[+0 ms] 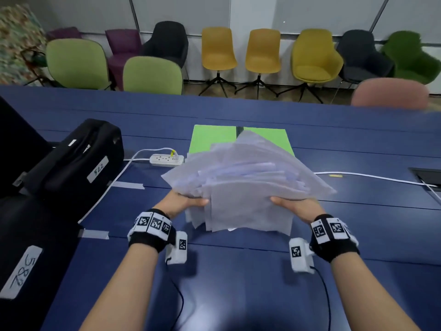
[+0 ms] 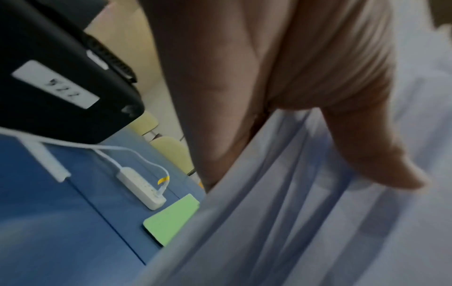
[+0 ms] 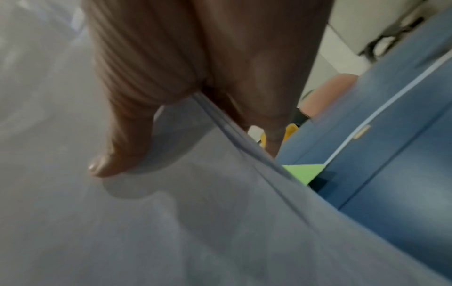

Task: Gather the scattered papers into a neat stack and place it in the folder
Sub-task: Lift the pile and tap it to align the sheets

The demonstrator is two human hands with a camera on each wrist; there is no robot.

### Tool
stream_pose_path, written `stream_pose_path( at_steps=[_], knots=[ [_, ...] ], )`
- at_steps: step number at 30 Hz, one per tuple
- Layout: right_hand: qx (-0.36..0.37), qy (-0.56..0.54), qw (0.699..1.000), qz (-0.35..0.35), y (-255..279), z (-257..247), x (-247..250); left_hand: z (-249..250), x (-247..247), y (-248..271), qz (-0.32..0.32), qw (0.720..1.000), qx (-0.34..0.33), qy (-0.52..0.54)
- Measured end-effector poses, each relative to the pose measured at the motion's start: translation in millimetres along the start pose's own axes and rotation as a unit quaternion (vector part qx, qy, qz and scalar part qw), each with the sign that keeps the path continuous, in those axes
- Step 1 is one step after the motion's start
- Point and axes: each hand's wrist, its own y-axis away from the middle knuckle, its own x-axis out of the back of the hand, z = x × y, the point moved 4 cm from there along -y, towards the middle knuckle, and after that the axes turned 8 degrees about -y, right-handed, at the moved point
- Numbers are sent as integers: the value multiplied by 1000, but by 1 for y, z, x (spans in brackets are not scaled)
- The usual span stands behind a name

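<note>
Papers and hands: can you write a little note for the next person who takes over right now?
Left hand: grips the left edge of the messy pile of white paper sheets, thumb on top.
Right hand: grips the pile's right edge the same way.
The pile is lifted above the dark blue table, sheets fanned and uneven.
The light green folder lies on the table behind the pile.
Done: papers gathered into both hands.
Left: square the edges into a neat stack, then place it in the folder.
</note>
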Motion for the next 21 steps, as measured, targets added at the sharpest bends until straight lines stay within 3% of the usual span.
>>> stream_pose_path(
  at_steps=[4, 6, 8, 12, 15, 17, 21],
  knots=[
    [-11, -36, 999, 24, -1, 5, 2, -3, -3, -9, 22, 999, -2, 35],
    [3, -44, 998, 48, -3, 2, -5, 5, -12, -11, 66, 998, 0, 20],
    [37, -70, 991, 107, -8, -6, -12, 22, -24, -13, 107, 994, -31, -8],
    [99, -144, 969, 174, -1, -34, -15, 61, -30, -3, 125, 984, -123, 7],
    [120, -189, 957, 182, 15, -33, -8, 65, -25, 18, 66, 984, -165, 15],
    [100, -167, 966, 172, 20, -22, -9, 50, -30, 26, 29, 985, -171, 5],
    [82, -123, 983, 106, 21, -4, -19, 18, -43, 16, 56, 987, -151, -28]
  ],
)
